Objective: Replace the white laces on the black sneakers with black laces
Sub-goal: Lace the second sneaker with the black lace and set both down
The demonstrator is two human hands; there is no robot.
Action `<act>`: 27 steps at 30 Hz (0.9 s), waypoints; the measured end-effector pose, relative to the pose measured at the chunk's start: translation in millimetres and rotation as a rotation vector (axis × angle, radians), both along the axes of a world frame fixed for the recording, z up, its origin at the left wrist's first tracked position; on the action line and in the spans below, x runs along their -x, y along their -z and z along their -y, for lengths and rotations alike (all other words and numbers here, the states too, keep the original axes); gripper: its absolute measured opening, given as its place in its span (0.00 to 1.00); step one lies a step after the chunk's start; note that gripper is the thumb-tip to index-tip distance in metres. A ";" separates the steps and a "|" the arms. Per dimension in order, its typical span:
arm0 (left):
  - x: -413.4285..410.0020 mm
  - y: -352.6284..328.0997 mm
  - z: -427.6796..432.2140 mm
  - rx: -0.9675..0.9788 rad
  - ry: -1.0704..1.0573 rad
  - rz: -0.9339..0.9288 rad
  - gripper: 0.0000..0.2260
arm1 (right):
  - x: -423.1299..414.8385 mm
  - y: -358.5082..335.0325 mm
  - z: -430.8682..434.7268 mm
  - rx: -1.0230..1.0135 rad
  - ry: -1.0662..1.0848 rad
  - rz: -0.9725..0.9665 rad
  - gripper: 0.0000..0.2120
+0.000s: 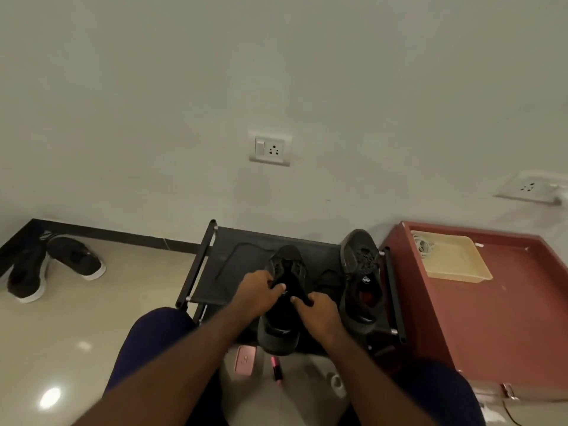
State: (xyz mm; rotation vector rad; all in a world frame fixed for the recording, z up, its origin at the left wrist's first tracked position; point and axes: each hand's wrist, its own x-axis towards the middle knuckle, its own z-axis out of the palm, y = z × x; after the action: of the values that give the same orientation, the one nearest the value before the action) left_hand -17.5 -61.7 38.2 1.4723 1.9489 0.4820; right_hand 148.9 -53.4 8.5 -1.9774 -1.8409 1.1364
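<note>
Atop the fabric rack (233, 241), a matte black sneaker (287, 261), pinched by left hand (256, 293) and right hand (319, 313).

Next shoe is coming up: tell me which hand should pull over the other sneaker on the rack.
Probably right. The right hand lies nearest the other sneaker at the right end of the rack; the left hand would have to cross the held sneaker.

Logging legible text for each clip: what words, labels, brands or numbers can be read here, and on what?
No text is readable.
Pink rectangular case on the floor: small mark, too blurred to read.
Second black sneaker at the right end of the black fabric rack: white tongue tag, too blurred to read.
Held black sneaker, gripped by left hand and right hand: nothing legible.
</note>
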 end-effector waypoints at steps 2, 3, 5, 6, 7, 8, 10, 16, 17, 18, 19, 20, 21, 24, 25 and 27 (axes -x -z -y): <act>-9.8 14.1 5.2 0.018 -0.046 -0.044 0.12 | 5.7 13.1 1.2 0.039 0.098 -0.049 0.15; -11.6 17.3 5.9 0.016 -0.071 -0.065 0.13 | 6.8 16.3 -0.1 0.067 0.129 -0.067 0.13; -13.6 18.4 6.7 0.016 -0.091 -0.080 0.12 | 4.5 25.9 -5.1 0.109 0.157 -0.094 0.12; -13.5 17.3 6.5 0.014 -0.095 -0.079 0.11 | 3.0 28.4 -6.7 0.120 0.167 -0.105 0.10; -13.7 16.1 8.4 0.005 -0.097 -0.073 0.10 | 2.4 28.9 -4.1 0.125 0.177 -0.111 0.08; -13.9 14.6 11.9 -0.011 -0.101 -0.073 0.08 | 3.7 20.7 3.1 0.114 0.180 -0.106 0.07; -15.8 15.2 27.4 -0.047 -0.129 -0.066 0.04 | 5.6 2.6 27.5 0.078 0.177 -0.074 0.08; -23.3 34.0 84.0 -0.064 -0.208 -0.020 0.07 | -6.0 0.0 91.8 0.054 0.132 -0.068 0.15; -24.0 34.5 86.6 -0.060 -0.201 -0.003 0.08 | -6.3 1.2 94.9 0.047 0.136 -0.068 0.14; -24.5 33.3 86.8 -0.066 -0.190 0.015 0.10 | -5.4 2.2 95.2 0.038 0.141 -0.061 0.13; -25.3 31.8 86.8 -0.073 -0.168 0.021 0.13 | -4.4 1.1 95.7 0.035 0.141 -0.056 0.11; -27.0 30.2 87.6 -0.088 -0.140 0.001 0.17 | -3.7 1.3 96.8 0.034 0.140 -0.052 0.09; -29.2 27.0 86.3 -0.131 -0.117 -0.030 0.21 | -3.7 1.8 97.0 0.036 0.136 -0.053 0.06; -41.5 11.9 78.4 -0.369 -0.036 -0.052 0.19 | -7.0 2.5 98.5 0.069 0.128 -0.079 0.06; -46.6 6.0 75.8 -0.403 -0.011 -0.039 0.15 | -7.7 1.9 99.2 0.075 0.132 -0.079 0.08; -53.4 0.1 72.5 -0.342 0.019 -0.027 0.11 | -7.2 2.9 101.3 0.076 0.128 -0.065 0.09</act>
State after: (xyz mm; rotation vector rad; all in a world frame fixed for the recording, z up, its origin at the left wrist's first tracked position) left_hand 35.9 -134.2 38.2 1.7116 1.9397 0.8232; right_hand 156.0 -154.6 5.6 -2.0403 -1.6370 1.2337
